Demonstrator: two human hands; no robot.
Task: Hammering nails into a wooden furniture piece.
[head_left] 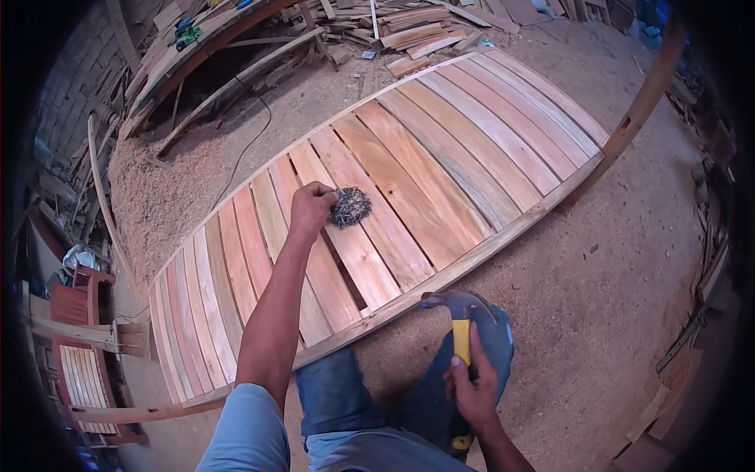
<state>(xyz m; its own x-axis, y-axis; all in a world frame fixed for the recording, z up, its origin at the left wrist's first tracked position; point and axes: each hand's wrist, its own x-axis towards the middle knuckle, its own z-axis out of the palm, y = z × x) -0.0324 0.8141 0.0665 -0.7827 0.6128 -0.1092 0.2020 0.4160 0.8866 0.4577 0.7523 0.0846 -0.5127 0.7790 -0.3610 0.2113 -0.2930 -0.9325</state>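
The pile of loose nails (351, 208) lay in a dark, bristling heap on the slats of a slatted wooden panel (409, 189), near mid-length and well in from the near rail (472, 258). Its placing on slat faces appeared sound: the pile was within arm's reach and supported by wood, although narrow slits between boards could let a stray nail drop. The left hand (312, 206) was at the pile's left edge, thumb and fingers pinched together; whether a nail was between the fingertips could not be determined. The right hand (476, 381) was closed around the yellow handle of a claw hammer (461, 338), part-way along the grip, with the head uppermost above the right knee. That hold presumably kept the tool at the ready while leaving the left hand's reach unobstructed. The hammer head was just beside the near rail; contact with it could not be confirmed. A wider gap opened between two slats below the pile, running toward the rail. At the right end, a curved timber post (649, 98) extended past the panel and limited sideways movement there. Dusty floor (613, 259) spread to the right of the knee, affording the hammer arm swinging room. Beyond the far edge were a black cable (255, 141), a sawdust heap (157, 189) and stacked offcuts (417, 35), all apart from the hands.
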